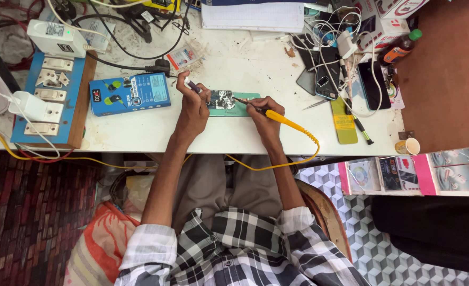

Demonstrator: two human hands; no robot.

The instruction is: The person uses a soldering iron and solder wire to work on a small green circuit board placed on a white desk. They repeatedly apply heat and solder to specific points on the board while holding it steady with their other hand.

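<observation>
Starting at the far left from my feed: there's a blue switchboard on the white bench with a couple of white adapters plugged in, one up top and one lower down. Next to it sits a blue box, flat on the bench, just left of where the work is going on.

Then the left hand. It's curled up tight, fingers pinching a thin tool with a whitish tip, held just over the left end of the opened phone. That phone sits on a green mat pretty much dead centre of the bench, right between both hands, its insides showing as silvery shielding.

The right hand is wrapped in a pen grip around a yellow soldering iron, tip resting on the right part of the phone. The iron's yellow cord loops off the bench edge and down across the lap.

Further right there's a heap of phones and white cables, a yellow card, and a small paper cup near the corner.
</observation>
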